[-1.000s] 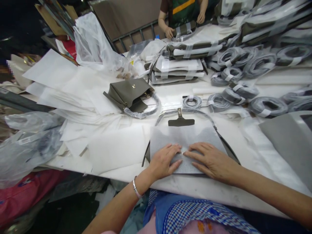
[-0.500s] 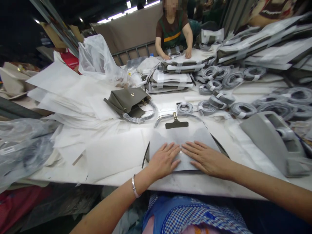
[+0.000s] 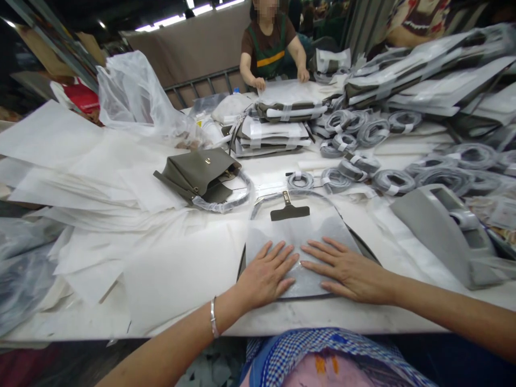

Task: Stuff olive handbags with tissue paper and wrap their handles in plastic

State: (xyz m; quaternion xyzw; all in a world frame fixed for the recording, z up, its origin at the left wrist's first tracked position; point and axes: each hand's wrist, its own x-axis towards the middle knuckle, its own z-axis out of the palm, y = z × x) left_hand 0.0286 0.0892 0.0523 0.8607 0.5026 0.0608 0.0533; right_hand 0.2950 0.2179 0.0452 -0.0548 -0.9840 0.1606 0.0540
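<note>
A translucent white sheet (image 3: 306,231) covers most of an olive bag lying flat at the table's front edge. The bag's dark tab with a metal clasp (image 3: 289,213) shows above the sheet, inside a plastic-wrapped handle. My left hand (image 3: 268,273) lies flat on the sheet's left half, fingers spread. On the right half rests my right hand (image 3: 344,269), its fingers also spread and pointing inward. Neither hand grips anything. Beyond my left hand sits a second olive bag (image 3: 201,174), its wrapped handle curving to the right.
Loose white sheets (image 3: 100,166) spread across the left. A grey tape dispenser (image 3: 443,231) stands at the right. Wrapped coils (image 3: 393,183) and stacked, wrapped bags (image 3: 274,134) lie further back. Across the table a person (image 3: 270,48) holds a sheet.
The view has shifted slightly. My hands stay flat on the sheet. The person opposite now has a white sheet between both hands over the stacked bags.
</note>
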